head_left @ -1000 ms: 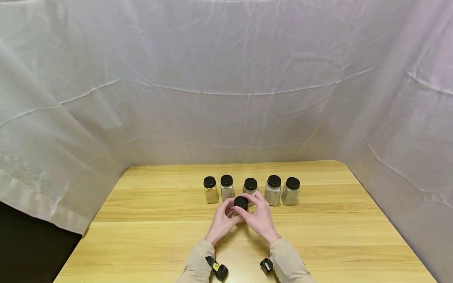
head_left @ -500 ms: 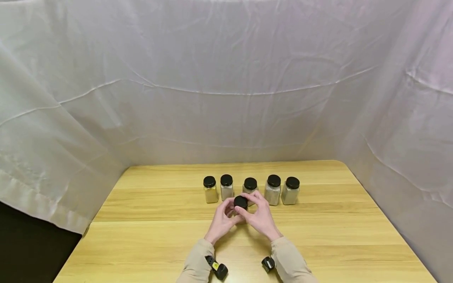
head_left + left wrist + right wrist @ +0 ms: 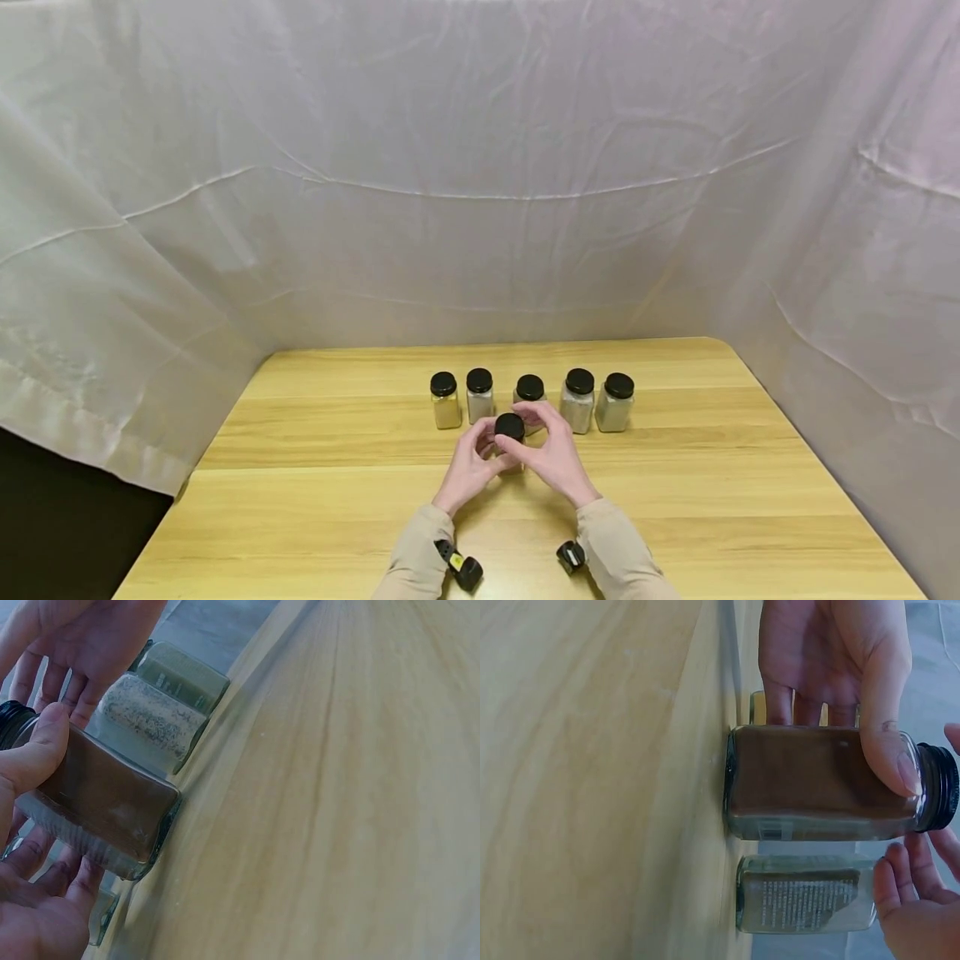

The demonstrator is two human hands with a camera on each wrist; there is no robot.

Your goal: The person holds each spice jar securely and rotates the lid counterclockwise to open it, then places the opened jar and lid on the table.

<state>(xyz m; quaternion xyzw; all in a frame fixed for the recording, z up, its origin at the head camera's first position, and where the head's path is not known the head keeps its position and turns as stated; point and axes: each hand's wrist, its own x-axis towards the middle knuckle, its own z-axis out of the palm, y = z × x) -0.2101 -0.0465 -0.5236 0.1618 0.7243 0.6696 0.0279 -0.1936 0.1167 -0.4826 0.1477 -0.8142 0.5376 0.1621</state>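
Observation:
A square glass spice jar (image 3: pixel 802 780) with brown powder inside stands upright near the middle of the table, topped by a black screw lid (image 3: pixel 510 427). My left hand (image 3: pixel 469 477) grips its body, the thumb (image 3: pixel 889 754) across the front and the other fingers behind. Around the lid curl the fingers and thumb of my right hand (image 3: pixel 558 462). The right fingertips (image 3: pixel 924 859) lie right at the lid's edge in the right wrist view, and the jar's base is at the tabletop.
Several more black-lidded spice jars stand in a row behind: a yellow one (image 3: pixel 446 408), a pale one (image 3: pixel 480 407), one partly hidden by the right hand (image 3: pixel 530 387), and two at the right, a pale jar (image 3: pixel 577 410) and a greyish jar (image 3: pixel 615 410). White cloth (image 3: pixel 480 250) surrounds the wooden table (image 3: pixel 720 500).
My right fingers have spread slightly at the lid, and the right wrist has shifted a little to the right. My left hand keeps its hold on the jar in the same spot.

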